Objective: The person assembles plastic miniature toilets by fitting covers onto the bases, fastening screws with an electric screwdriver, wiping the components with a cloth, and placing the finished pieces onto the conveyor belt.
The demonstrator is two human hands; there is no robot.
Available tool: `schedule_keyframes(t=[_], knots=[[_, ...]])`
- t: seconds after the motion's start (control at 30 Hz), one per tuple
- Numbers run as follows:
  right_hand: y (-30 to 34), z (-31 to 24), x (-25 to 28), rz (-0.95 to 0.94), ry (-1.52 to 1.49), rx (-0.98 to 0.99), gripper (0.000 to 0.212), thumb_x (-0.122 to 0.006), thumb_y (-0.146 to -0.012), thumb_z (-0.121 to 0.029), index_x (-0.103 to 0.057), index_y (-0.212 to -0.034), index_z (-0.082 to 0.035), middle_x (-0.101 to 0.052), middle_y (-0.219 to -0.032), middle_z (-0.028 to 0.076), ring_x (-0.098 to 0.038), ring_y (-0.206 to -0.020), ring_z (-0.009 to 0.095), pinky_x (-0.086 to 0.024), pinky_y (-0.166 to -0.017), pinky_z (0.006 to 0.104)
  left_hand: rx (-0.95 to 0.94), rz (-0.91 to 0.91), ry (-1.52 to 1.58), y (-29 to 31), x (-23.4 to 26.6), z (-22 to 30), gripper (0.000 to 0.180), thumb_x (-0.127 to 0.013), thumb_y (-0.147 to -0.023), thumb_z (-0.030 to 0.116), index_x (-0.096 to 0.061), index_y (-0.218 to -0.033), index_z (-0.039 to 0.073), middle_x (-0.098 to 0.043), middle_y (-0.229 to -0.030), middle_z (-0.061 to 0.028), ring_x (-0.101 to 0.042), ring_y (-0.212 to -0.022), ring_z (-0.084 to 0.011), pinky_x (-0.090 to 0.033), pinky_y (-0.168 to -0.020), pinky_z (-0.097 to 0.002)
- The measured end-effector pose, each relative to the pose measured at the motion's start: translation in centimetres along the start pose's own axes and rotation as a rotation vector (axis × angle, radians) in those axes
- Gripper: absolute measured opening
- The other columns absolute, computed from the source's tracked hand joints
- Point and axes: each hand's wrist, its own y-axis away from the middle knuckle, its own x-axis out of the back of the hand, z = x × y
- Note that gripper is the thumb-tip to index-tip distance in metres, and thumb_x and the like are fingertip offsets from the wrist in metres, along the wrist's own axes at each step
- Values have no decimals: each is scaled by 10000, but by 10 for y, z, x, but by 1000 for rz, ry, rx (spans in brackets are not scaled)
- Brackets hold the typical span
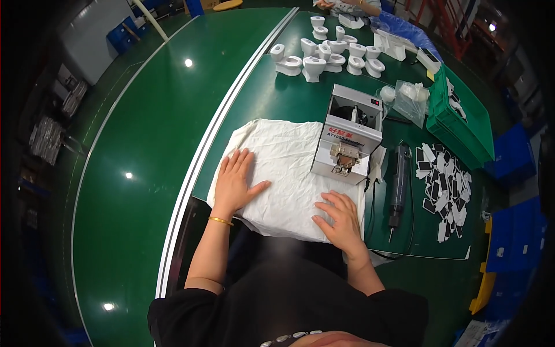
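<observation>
A white cloth (283, 168) lies spread and slightly wrinkled over the near edge of the green table. On its left part rests my left hand (235, 182), flat with the fingers stretched and the thumb out. My right hand (340, 221) lies on the cloth's right side, fingers apart and a little bent. Neither hand holds anything. Just beyond my right hand stands a grey screw feeder machine (350, 136) at the cloth's far right edge. To the right of it lies a dark electric screwdriver (398, 185) with its bit toward me.
Several small white toilet-shaped pieces (314, 69) stand at the far end. Small black and white parts (445, 188) are heaped at the right. Behind them is a green crate (462, 130), beside a clear plastic bag (411, 101). Another person's hands (347, 4) show at the far edge.
</observation>
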Motion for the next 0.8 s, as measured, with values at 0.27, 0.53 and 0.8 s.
schedule_keyframes(t=[0.27,0.53,0.8], knots=[[2,0,-1,3,24,8,304,-747,-829,-263,-721,-1074,-85,-624,-1261,96,-506,-1273,309,-330,-1100,446,6,-23,-22,3,-3,-1,823,-660,-817,620,-527,-1391,46,-462,-1496,-150,-339,-1448,-295,-200,-1213,-427],[5,0,-4,6,19,11,305,-760,-812,-231,-718,-1076,-86,-620,-1266,101,-501,-1275,329,-336,-1097,448,9,-22,-22,6,-3,-2,825,-654,-824,620,-518,-1401,46,-453,-1505,-148,-340,-1448,-293,-189,-1216,-424],[4,0,-5,9,32,24,311,-761,-813,-224,-714,-1087,-85,-618,-1279,97,-496,-1285,331,-339,-1097,438,6,8,-17,4,-4,-4,865,-654,-815,631,-491,-1412,26,-457,-1500,-149,-354,-1437,-298,-201,-1212,-430]])
